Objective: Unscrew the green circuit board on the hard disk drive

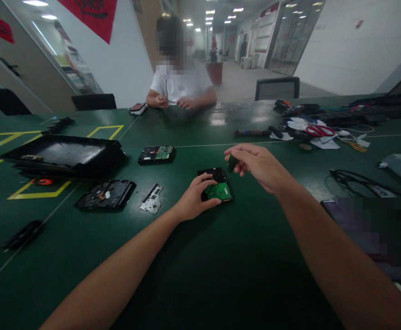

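A black hard drive with a green circuit board on top lies on the dark green table. My left hand grips its near left edge, thumb on the green board. My right hand hovers just right of and above the drive, fingers pinched around a small dark tool handle. Whether the tool's tip touches the drive is hidden.
A second drive, an opened drive casing and a loose silver board lie to the left, behind them a black tray. Red scissors, screwdrivers and cables lie far right. A person in a white shirt sits opposite.
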`<state>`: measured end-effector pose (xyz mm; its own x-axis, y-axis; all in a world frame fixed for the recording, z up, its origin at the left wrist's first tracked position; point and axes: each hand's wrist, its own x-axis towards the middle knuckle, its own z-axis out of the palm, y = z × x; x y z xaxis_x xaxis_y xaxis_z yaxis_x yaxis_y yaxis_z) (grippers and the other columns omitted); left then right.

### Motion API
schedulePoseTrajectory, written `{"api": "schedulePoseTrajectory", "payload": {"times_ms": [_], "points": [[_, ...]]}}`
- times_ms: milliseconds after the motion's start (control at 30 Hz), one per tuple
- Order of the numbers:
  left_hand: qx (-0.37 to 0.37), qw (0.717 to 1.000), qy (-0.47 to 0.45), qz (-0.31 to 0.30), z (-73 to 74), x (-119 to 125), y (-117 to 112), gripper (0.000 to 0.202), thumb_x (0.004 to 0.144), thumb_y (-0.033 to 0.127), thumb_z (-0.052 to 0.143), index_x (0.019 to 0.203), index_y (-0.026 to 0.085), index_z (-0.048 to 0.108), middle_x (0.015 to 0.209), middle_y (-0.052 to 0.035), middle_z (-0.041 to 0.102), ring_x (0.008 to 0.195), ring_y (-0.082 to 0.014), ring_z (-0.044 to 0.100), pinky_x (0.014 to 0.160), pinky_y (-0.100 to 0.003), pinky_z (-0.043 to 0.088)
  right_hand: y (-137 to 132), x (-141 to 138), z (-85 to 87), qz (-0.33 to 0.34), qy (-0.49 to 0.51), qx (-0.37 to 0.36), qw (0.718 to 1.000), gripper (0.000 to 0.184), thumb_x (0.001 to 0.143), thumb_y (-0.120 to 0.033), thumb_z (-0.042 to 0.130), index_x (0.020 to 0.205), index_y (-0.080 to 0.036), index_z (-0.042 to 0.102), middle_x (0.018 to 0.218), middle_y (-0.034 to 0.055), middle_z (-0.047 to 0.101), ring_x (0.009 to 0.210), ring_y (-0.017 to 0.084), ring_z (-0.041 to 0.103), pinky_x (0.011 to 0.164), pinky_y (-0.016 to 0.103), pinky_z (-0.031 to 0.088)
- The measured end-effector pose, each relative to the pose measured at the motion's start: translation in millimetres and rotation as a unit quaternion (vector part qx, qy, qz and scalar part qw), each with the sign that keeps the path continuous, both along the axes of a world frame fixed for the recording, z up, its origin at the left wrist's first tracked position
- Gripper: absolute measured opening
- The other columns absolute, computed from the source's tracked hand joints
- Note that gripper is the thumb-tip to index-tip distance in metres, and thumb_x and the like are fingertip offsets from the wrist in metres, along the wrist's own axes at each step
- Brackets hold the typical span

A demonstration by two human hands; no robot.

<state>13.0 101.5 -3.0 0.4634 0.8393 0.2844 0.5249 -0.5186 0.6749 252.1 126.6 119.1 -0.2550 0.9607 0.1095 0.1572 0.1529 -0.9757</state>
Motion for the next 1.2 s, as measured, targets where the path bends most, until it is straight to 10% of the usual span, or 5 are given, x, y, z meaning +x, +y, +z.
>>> {"api": "schedulePoseTrajectory", "payload": {"times_ms": [1200], "points": [[0.002, 1.0, 0.0, -0.002, -2.3, -0.4, 1.4, 0.058, 0.091, 0.05, 0.08, 0.142, 0.029, 0.062, 0.161, -0.0121, 0.05, 0.158, -0.0348, 0.038, 0.13, -0.058, 0.034, -1.8, 2.0, 3.8, -0.013, 0.001, -0.007, 1.0, 0.01, 0.095, -0.026, 0.07, 0.101, -0.018, 0.072, 0.078, 0.0014, 0.069, 0.06, 0.011, 0.06, 0.051, 0.023, 0.045]]}}
